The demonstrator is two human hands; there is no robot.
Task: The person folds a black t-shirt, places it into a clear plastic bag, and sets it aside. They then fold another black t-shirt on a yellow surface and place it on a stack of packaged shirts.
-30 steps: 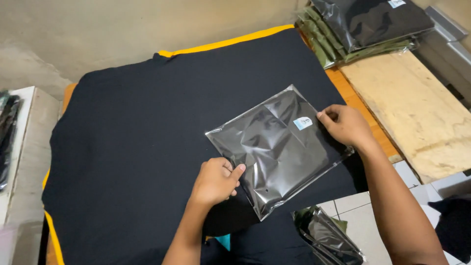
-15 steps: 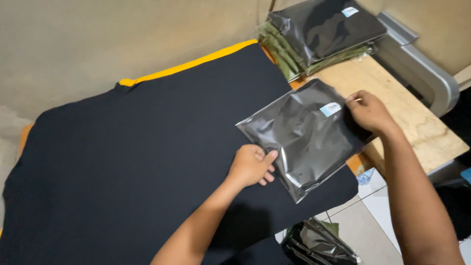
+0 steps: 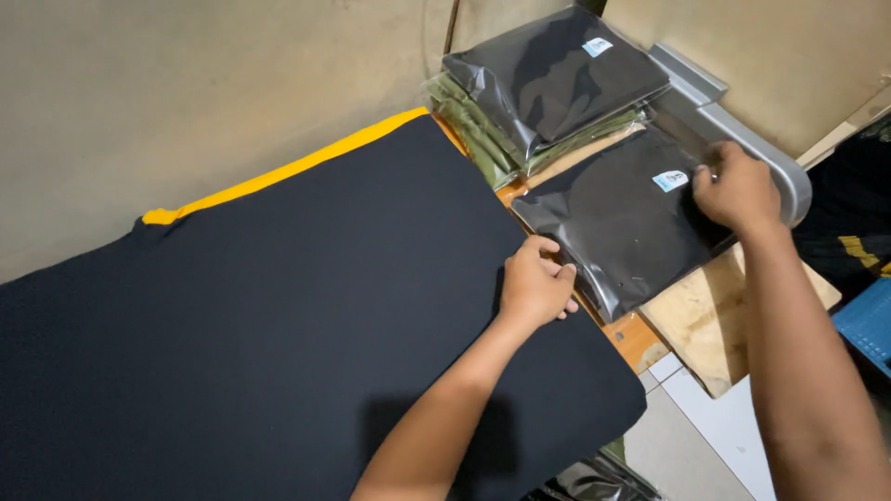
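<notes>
This looks like a small garment packing workshop. A worktop (image 3: 640, 339) is covered with a dark cloth (image 3: 278, 315) with a yellow edge. Beside it, a stack of bagged clothes (image 3: 548, 88) lies against a bare plaster wall (image 3: 186, 93), above a tiled floor (image 3: 696, 436).

both arms are bare and reach forward from the lower edge of the view. the left forearm rises from the bottom centre and angles up to the right, wrist nearly straight. the left hand (image 3: 536, 286) lies palm down, knuckles up, its fingers (image 3: 564, 273) curled and pointing right, thumb stretched forward along the top. the right forearm comes up from the lower right corner, steeper and closer to the camera, so it looks thicker. the right hand (image 3: 736, 190) is seen from the back, fingers bent under in a closed pinch, thumb tucked out of sight
</notes>
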